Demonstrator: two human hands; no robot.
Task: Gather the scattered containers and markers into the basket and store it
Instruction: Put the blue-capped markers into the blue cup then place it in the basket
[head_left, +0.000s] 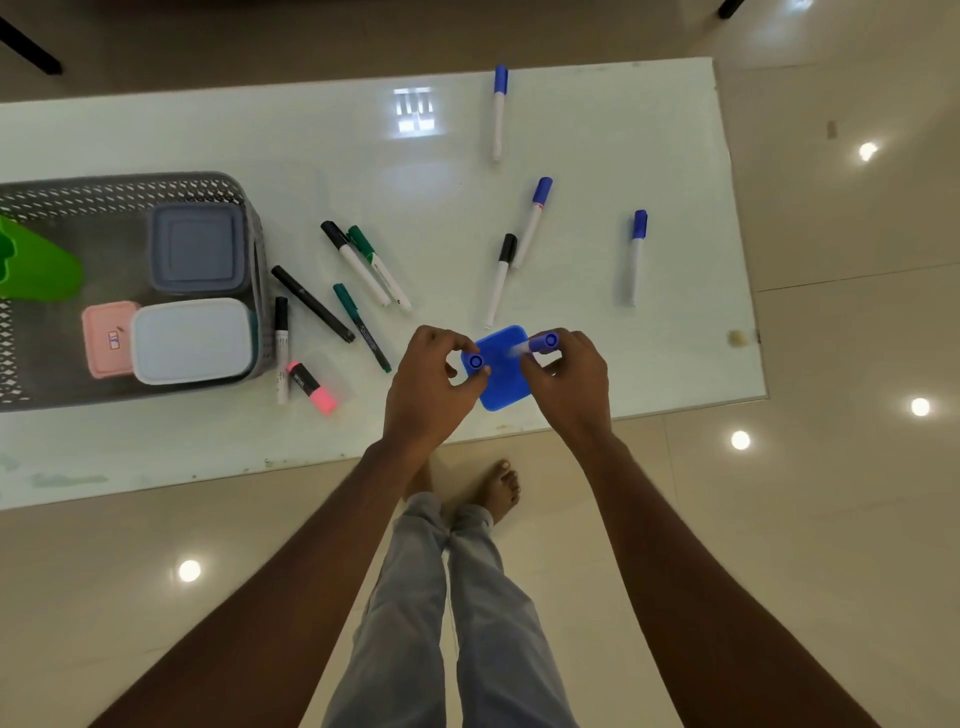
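Head view.

**Q:** Which step is under way at the desk (363, 156)?

**A:** Gathering, by my reading. The left hand (431, 374) pinches a blue marker (475, 361), cap end toward the camera. The right hand (569, 379) pinches a second blue marker (545, 343), its barrel blurred. Both hands hover over a blue container (501, 389) that sits near the desk's front edge.

**Q:** And the basket?

**A:** The grey basket (130, 182) stands at the desk's left end, well apart from the hands. A grey-lidded container (197, 249), a white-lidded container (192, 340) and a pink container (106, 338) are inside it.

**Q:** How much is left?

**A:** Plenty. 10 markers lie loose: 6 near the basket, including a pink highlighter (311, 387), and 4 toward the right, the farthest marker (498, 111) near the back edge.

**Q:** What does the next move call for?

**A:** Probably carrying the 2 held markers left across the desk and dropping them into the basket's open space. The blue container and the loose markers would follow. Storing the basket comes last.
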